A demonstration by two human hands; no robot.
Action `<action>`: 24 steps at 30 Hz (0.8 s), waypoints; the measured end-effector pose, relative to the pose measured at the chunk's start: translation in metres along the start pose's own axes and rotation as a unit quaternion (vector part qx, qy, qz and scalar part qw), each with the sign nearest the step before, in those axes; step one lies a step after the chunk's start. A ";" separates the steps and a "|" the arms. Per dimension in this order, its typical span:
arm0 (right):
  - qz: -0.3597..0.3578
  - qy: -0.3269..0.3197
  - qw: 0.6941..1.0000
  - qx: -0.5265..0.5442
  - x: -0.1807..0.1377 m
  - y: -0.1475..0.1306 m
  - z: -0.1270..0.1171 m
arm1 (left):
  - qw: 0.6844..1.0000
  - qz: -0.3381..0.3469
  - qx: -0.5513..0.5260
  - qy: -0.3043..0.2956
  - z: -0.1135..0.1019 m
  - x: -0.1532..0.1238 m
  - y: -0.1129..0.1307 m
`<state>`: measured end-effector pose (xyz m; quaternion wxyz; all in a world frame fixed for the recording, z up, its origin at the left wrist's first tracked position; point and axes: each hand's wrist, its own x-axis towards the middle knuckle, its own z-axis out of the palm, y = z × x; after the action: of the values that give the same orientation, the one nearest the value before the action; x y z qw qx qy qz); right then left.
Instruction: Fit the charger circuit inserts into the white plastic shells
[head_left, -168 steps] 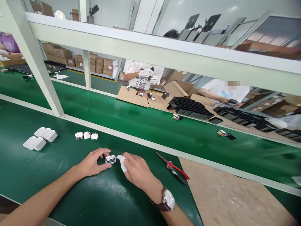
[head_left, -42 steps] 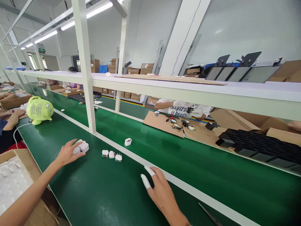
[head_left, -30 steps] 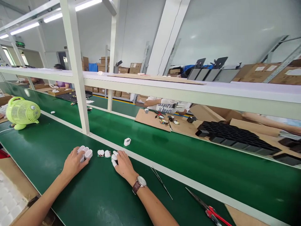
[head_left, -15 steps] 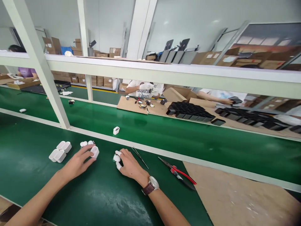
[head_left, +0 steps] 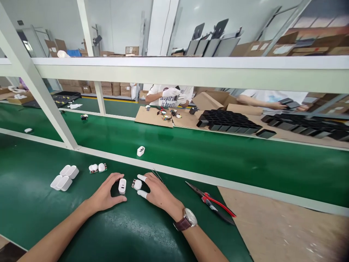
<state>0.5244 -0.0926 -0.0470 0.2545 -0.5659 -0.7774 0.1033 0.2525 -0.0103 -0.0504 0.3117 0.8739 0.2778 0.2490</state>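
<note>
My left hand (head_left: 108,193) has its thumb and fingers curved round the two ends of a white plastic charger housing (head_left: 122,186) with small dark slots showing. Close by on the right, my right hand (head_left: 156,191) wears white finger cots on thumb and forefinger. Between those two fingertips is a small circuit board with a rounded white part (head_left: 137,185). Two similar boards (head_left: 97,167) lie beyond my left hand. Farther left stand several white housings (head_left: 64,178) grouped together. Tweezers (head_left: 158,174) lie partly hidden behind my right hand.
Red-and-black long-nose pliers (head_left: 209,202) lie right of my right hand, beside a cardboard sheet (head_left: 286,222). A white charger piece (head_left: 140,151) sits on the green strip behind the ledge. Co-workers sit across, near black trays (head_left: 229,122). A shelf beam (head_left: 174,72) crosses above.
My left hand has moved right with the white housing, away from the two boards and close to my right hand. The housing has turned, showing its slots.
</note>
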 end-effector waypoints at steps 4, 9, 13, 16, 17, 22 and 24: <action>0.005 0.035 0.999 0.017 0.001 -0.007 -0.003 | 0.999 -0.038 -0.022 0.001 0.004 -0.003 -0.005; -0.041 0.100 0.989 0.100 0.002 -0.035 -0.013 | 0.999 -0.020 -0.004 0.031 0.010 -0.007 -0.009; -0.078 0.081 0.990 0.084 0.002 -0.052 -0.015 | 0.999 0.028 0.007 0.039 0.012 -0.009 -0.008; -0.083 0.062 0.994 0.028 0.001 -0.055 -0.011 | 0.998 0.052 0.009 0.035 0.012 -0.010 -0.007; -0.085 0.054 0.995 0.010 0.000 -0.055 -0.009 | 0.998 0.056 0.010 0.034 0.013 -0.010 -0.007; -0.107 0.041 0.993 -0.035 -0.003 -0.055 -0.006 | 0.998 0.056 0.018 0.030 0.014 -0.011 -0.005; -0.108 0.044 0.992 -0.042 -0.003 -0.056 -0.006 | 0.997 0.061 0.024 0.029 0.014 -0.011 -0.004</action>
<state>0.4821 -0.1153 -0.0179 0.2743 -0.4929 -0.8256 0.0174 0.2522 -0.0208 -0.0654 0.2671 0.8886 0.2391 0.2862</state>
